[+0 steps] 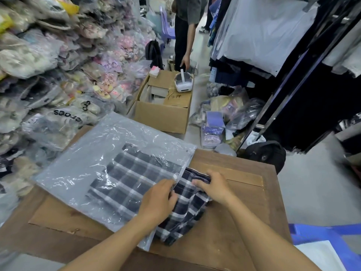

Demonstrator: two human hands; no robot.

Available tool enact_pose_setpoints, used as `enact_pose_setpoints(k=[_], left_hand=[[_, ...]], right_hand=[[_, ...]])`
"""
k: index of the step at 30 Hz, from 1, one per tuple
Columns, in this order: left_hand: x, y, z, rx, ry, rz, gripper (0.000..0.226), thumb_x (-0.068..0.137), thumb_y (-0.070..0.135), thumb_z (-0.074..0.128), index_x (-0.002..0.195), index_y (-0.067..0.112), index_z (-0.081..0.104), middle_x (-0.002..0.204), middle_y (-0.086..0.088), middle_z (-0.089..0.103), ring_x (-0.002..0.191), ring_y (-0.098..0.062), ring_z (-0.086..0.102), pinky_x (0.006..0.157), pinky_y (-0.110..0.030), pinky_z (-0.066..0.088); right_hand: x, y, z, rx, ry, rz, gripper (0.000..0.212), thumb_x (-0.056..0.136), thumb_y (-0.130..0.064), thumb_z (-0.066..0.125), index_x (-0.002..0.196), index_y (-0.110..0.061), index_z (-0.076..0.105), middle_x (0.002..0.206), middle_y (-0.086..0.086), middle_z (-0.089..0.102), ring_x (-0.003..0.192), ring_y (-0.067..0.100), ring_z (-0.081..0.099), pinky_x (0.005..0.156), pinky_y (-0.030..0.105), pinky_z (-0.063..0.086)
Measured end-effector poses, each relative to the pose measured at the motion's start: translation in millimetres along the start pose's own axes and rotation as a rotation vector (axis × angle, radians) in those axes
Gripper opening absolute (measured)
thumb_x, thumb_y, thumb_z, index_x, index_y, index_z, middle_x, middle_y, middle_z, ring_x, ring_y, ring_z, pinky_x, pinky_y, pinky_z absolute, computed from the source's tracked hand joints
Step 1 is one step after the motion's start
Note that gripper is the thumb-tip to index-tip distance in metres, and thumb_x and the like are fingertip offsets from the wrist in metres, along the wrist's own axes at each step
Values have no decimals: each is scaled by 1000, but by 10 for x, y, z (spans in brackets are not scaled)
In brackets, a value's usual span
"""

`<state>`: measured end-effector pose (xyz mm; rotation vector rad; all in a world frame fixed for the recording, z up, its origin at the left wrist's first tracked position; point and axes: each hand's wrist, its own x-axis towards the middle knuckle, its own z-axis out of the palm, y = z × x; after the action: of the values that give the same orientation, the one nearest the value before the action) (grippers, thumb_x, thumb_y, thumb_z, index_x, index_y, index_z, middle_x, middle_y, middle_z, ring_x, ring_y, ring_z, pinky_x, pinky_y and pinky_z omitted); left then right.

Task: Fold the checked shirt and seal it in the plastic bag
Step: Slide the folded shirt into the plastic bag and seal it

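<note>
The folded checked shirt (136, 178), dark blue with white lines, lies partly inside a clear plastic bag (93, 153) on the wooden table (244, 212). Its near end sticks out of the bag's open mouth at the right. My left hand (158, 200) pinches the upper edge of the bag's mouth. My right hand (213, 185) grips the exposed end of the shirt just outside the opening. The bag's far end reaches past the table's left edge.
Stacks of bagged goods (48, 75) rise on the left. An open cardboard box (166, 106) with a white device on it stands ahead. A person (185, 32) stands beyond it. Hanging clothes (273, 36) fill the right. A blue stool (322, 235) sits at the lower right.
</note>
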<state>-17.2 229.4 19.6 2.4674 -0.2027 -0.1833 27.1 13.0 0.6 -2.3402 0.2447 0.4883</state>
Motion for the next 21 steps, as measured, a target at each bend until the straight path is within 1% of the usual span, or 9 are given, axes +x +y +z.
enact_pose_setpoints(k=[3,5,7,9,11,15,17,19,21], left_hand=[[14,-2,-49,-50,10,-6,29,97,21,52,125,21,58,77,15,47,70,-6,51,61,-24,43],[23,-2,-65,-66,5,-5,31,97,20,52,127,21,58,76,16,47,70,-4,50,64,-23,44],[20,7,-66,-72,-1,-5,31,96,19,52,126,21,59,77,15,50,71,-4,53,68,-27,51],[15,11,-53,-83,-14,-14,32,96,19,52,127,20,59,78,14,52,72,-5,54,73,-30,54],[5,18,-37,-94,-23,-12,32,96,18,51,128,20,59,79,13,52,74,-7,56,75,-33,55],[12,73,-40,-115,-4,0,31,95,19,52,125,20,59,82,11,53,79,-12,56,76,-37,53],[1,127,-32,-123,9,11,30,93,20,54,121,22,61,82,11,53,80,-14,56,75,-38,52],[-41,169,10,-135,44,70,26,87,21,55,112,24,64,77,12,52,75,-14,54,70,-38,51],[-90,185,55,-151,75,96,18,84,21,55,100,22,64,71,13,48,68,-12,49,64,-35,47]], right_hand=[[-50,-55,-17,95,71,50,62,69,-79,65,105,-30,57,109,-6,65,96,16,63,82,37,54],[-149,-13,-108,219,6,186,62,75,-67,72,114,-24,52,113,-5,58,99,15,59,79,31,51],[-224,80,-144,357,-99,302,64,75,-55,80,119,-18,52,118,0,60,100,16,63,77,31,57],[-220,158,-96,406,-108,309,62,74,-41,86,121,-15,55,119,6,63,96,17,66,72,30,60],[-191,142,-13,476,-68,320,53,76,-26,87,117,-13,56,119,11,65,90,19,70,64,28,61],[-154,-110,182,651,-20,316,33,81,-12,83,100,-12,57,105,13,72,84,21,75,73,37,64],[-114,-284,310,727,-38,303,26,83,-8,81,93,-11,57,93,10,73,72,17,73,64,31,63],[-66,-464,427,800,-56,276,19,84,-2,77,86,-11,60,80,9,71,56,11,69,53,25,59],[-48,-617,484,883,-86,255,15,84,-2,78,83,-9,65,71,8,69,46,10,65,44,22,52]])
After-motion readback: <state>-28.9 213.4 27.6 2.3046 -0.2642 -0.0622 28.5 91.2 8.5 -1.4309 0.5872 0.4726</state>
